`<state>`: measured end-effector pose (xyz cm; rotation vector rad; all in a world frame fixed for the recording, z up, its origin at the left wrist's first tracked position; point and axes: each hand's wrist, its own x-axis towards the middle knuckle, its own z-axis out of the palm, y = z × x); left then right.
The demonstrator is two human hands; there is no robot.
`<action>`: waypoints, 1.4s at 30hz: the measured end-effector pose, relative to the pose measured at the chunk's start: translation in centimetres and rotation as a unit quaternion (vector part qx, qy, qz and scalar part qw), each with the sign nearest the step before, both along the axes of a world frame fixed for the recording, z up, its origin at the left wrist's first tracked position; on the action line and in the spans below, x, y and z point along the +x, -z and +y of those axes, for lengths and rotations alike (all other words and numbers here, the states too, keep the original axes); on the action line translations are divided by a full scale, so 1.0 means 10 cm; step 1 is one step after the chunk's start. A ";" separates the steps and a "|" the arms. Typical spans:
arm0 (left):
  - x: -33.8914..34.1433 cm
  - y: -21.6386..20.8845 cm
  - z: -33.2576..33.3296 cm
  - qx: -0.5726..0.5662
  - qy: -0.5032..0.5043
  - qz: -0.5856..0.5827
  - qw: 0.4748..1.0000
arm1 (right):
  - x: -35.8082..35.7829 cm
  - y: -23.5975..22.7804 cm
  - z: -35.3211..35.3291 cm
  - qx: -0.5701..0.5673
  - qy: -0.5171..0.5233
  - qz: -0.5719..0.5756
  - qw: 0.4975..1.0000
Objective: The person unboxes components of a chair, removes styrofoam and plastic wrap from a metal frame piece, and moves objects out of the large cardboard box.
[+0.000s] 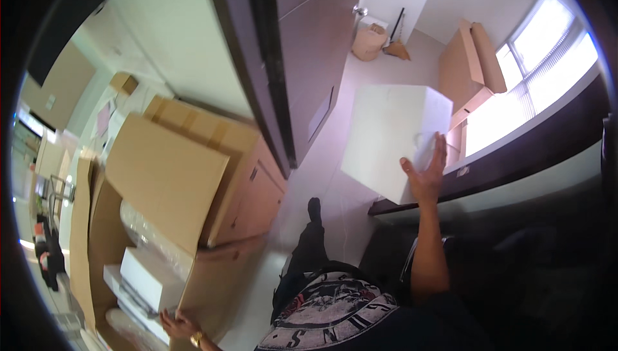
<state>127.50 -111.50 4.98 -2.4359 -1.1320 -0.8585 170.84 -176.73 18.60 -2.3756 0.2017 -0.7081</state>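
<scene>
My right hand (427, 174) grips a large white box (383, 135) by its near side, thumb on one face and fingers round the edge. The box is tilted and held in front of me, above the floor. At lower left stands an open cardboard box (219, 280), its flaps raised. My left hand (180, 326), with a gold watch at the wrist, is closed over that box's near rim, fingers partly hidden. Inside, close to those fingers, lie smaller white boxes (151, 277) and clear plastic wrap (151, 230).
Another cardboard box (248, 200) stands behind the open one. A dark door (315, 36) stands ajar ahead. Beyond it are a brown paper bag (370, 42), a broom (397, 48) and a tall cardboard box (460, 64) by the window. A dark ledge (508, 161) runs along the right.
</scene>
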 end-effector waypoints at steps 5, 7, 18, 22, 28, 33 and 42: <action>-0.13 0.41 0.28 0.003 0.030 -0.089 0.996 | 1.04 0.57 -0.35 0.008 0.080 0.133 0.988; 0.52 0.47 0.00 -0.010 0.029 -0.086 0.996 | 1.44 0.65 -0.55 0.015 0.115 0.198 0.973; 5.61 0.82 -2.36 -0.387 0.358 0.074 0.847 | 3.22 0.79 -1.82 0.016 0.209 0.279 0.937; 6.83 1.06 -3.20 -0.479 0.410 0.168 0.758 | 3.90 0.93 -2.45 0.019 0.217 0.268 0.938; 8.19 1.55 -4.59 -0.560 0.394 0.369 0.629 | 4.59 0.98 -3.99 -0.003 0.278 0.259 0.925; 8.38 1.59 -4.99 -0.629 0.250 0.435 0.594 | 5.19 0.99 -5.21 -0.027 0.252 0.171 0.952; 8.73 1.70 -5.51 -0.685 0.120 0.484 0.530 | 6.49 1.13 -5.74 0.070 0.227 0.197 0.951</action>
